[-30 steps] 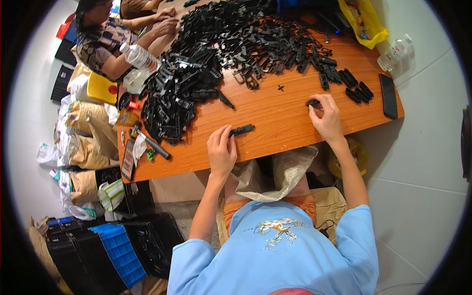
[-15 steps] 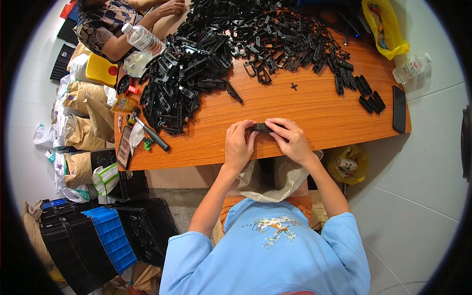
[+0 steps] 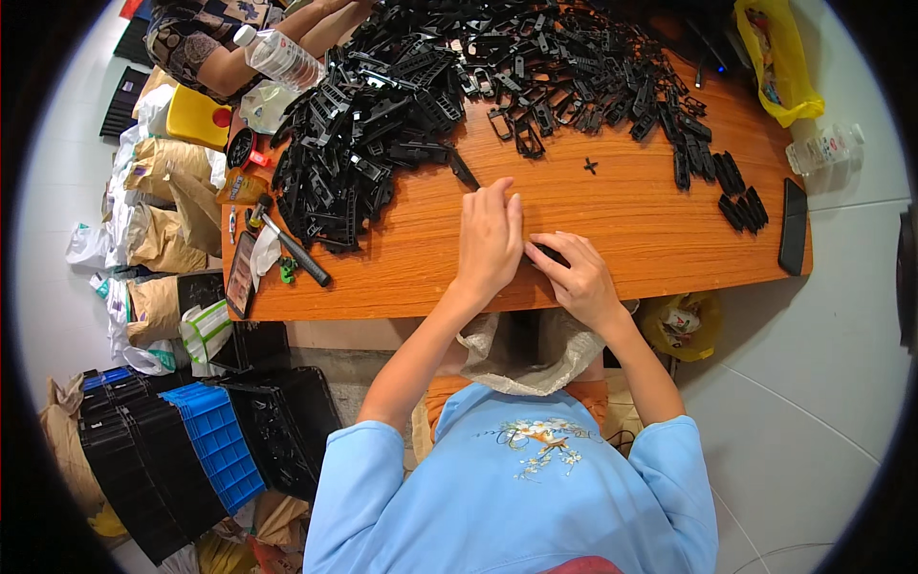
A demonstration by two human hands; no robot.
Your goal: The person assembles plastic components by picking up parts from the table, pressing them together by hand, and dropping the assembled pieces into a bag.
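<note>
Right hand — pinching black part, wooden tabletop

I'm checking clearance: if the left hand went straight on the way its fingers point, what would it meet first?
The left hand would probably meet the black parts at the near edge of the pile; its height above the table is unclear, so it might pass over them.

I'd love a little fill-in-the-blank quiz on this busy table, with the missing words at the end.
1. The part in the right hand is coloured ____.
2. The hammer lies toward the table's ____ side (left or right).
3. The person's shirt is light ____.
4. Apart from the heap, a small loose piece is shaped like a ____ (cross or ring).

Missing words: black; left; blue; cross.
</note>
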